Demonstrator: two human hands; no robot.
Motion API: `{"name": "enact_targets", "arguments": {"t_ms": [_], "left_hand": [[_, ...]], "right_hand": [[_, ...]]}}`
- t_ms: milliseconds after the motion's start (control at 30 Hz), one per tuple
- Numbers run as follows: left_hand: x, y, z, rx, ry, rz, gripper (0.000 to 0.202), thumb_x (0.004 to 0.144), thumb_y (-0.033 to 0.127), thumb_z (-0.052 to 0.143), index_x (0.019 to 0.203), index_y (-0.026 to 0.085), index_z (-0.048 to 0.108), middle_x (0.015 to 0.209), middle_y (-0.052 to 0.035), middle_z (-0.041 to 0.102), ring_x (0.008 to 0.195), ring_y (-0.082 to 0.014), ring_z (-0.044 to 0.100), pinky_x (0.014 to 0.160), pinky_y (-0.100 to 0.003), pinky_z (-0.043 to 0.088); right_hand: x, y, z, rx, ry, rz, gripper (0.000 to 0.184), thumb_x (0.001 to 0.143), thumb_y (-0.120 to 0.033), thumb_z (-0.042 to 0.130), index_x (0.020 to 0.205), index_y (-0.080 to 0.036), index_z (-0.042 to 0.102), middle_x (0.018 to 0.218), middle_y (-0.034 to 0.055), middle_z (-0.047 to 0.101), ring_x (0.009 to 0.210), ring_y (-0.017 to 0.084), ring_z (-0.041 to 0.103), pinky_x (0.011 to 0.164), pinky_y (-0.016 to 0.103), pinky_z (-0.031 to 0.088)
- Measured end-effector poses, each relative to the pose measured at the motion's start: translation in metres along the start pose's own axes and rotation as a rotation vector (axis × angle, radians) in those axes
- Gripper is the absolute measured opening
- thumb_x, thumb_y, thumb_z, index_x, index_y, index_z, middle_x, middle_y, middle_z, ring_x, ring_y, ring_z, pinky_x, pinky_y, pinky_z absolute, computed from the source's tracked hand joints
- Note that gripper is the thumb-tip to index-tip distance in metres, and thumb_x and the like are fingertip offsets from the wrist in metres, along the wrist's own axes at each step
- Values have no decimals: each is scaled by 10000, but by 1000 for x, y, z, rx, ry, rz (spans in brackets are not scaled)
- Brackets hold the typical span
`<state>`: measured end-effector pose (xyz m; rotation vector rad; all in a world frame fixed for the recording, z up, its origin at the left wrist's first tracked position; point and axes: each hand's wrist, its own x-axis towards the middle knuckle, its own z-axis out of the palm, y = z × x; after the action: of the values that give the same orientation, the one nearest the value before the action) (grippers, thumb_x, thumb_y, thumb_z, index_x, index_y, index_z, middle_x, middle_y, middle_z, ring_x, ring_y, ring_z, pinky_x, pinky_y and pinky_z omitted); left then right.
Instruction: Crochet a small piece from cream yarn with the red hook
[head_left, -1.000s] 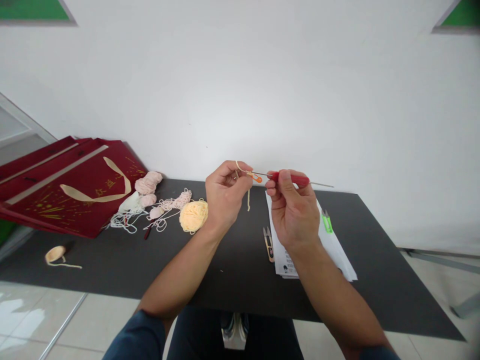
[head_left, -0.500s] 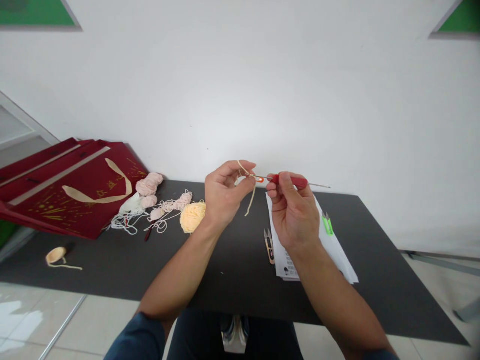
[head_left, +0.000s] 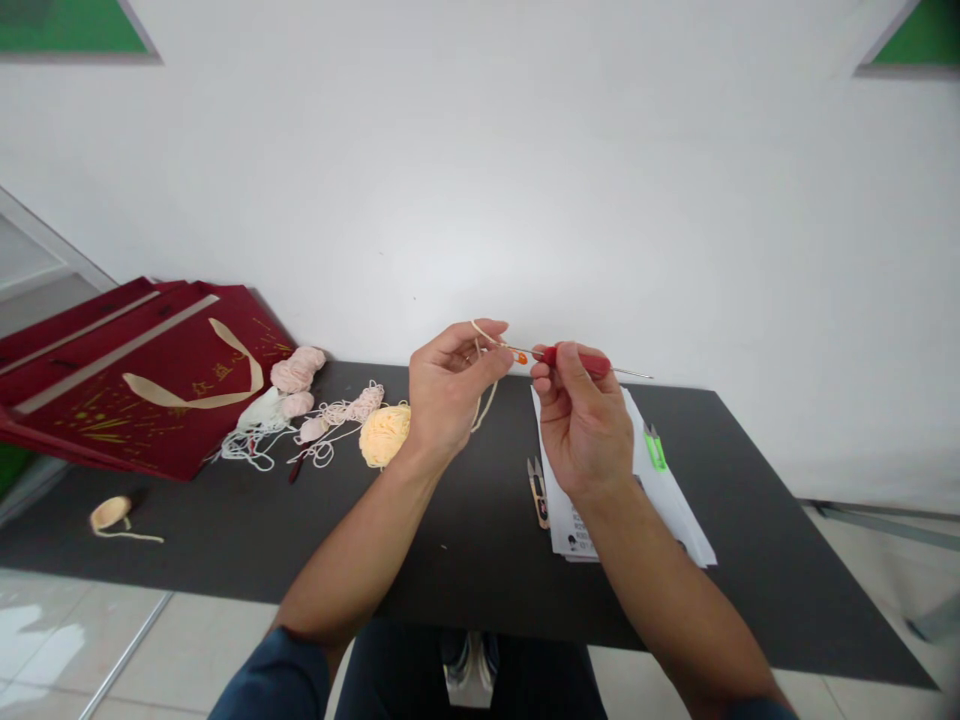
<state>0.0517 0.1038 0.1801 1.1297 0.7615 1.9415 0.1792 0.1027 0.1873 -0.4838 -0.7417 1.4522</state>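
Note:
Pale yellow yarn loops over the index finger of my left hand, which is closed in a pinch with thumb and fingers around the yarn. A tail of it hangs below the fingers. My right hand grips the red handle of a crochet hook; its thin metal shaft reaches left to the yarn at my left fingertips, and another metal end sticks out to the right. An orange stitch marker hangs by the left fingertips, beside the shaft. Whatever crocheted work lies inside the left hand is mostly hidden.
On the dark table lie a yellow yarn ball, pink yarn, white yarn, and a small cream crocheted piece. Printed sheets, thread snips and green snips are at right. Red bags stand left.
The yarn tail has swung left, nearer my left palm. The orange marker has turned a little. Both hands keep their grips and have barely shifted.

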Motion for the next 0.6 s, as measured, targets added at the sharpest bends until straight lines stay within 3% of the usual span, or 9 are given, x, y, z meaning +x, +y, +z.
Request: {"name": "enact_targets", "arguments": {"t_ms": [367,467,600], "left_hand": [[-5,10,0,283,-38,108,365,783,89,792,1107,254,818,830,0,732,714,-95,618,650,-240,485],[-5,9,1,262,-41,76,395,784,112,807,1154,252,805,814,4,718,700,-96,600,654,-248,484],[-3,2,2,67,-19,80,378,781,134,840,1129,276,810,830,9,723,752,-97,627,728,-249,515]], "right_hand": [[3,-6,-1,-132,-28,-50,146,858,-310,834,855,-194,745,819,-9,806,631,62,719,582,138,613],[5,-6,-2,-145,-19,-74,138,863,-310,826,854,-203,738,818,-14,804,632,66,716,576,147,609],[4,-1,0,-156,-12,-104,145,880,-339,806,875,-210,740,854,-7,811,648,82,722,584,184,618]]}}
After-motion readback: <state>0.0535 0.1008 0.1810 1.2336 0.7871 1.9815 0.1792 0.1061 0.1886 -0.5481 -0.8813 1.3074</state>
